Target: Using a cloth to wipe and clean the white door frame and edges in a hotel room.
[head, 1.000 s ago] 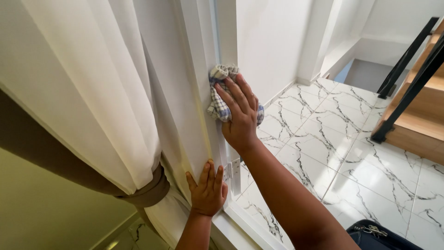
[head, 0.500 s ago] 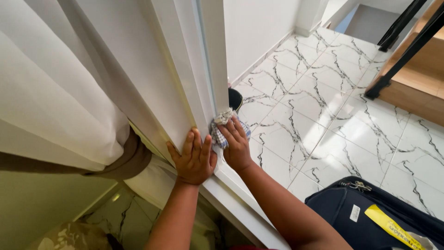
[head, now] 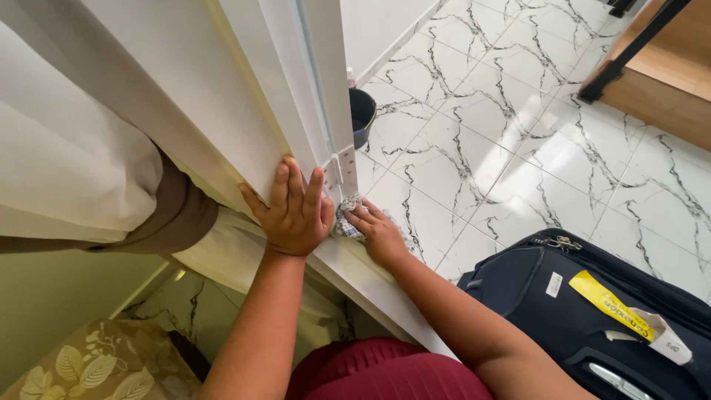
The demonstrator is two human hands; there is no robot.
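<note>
Pressing crumpled cloth [head: 346, 219] against base of white door frame [head: 326, 118], right hand [head: 379, 231] apparently grips it; left hand [head: 295, 211] flat, fingers spread, on frame alongside.

Cloth [head: 346, 221] mostly hidden by right hand [head: 378, 233]; suitcase [head: 592, 318] cut off btm-right.

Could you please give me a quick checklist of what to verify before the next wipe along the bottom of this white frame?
1. Cloth in hand: ok. The right hand presses the checked cloth against the base of the white frame.
2. Frame steadied: ok. The left hand lies flat on the frame.
3. Hinge plate clear of fingers: ok, it sits just above the cloth.
4. Curtain out of the way: ok, tied back at left.
5. Dark bucket: ok, upright behind the frame.
6. Dirt left on the frame: cannot tell.
</note>
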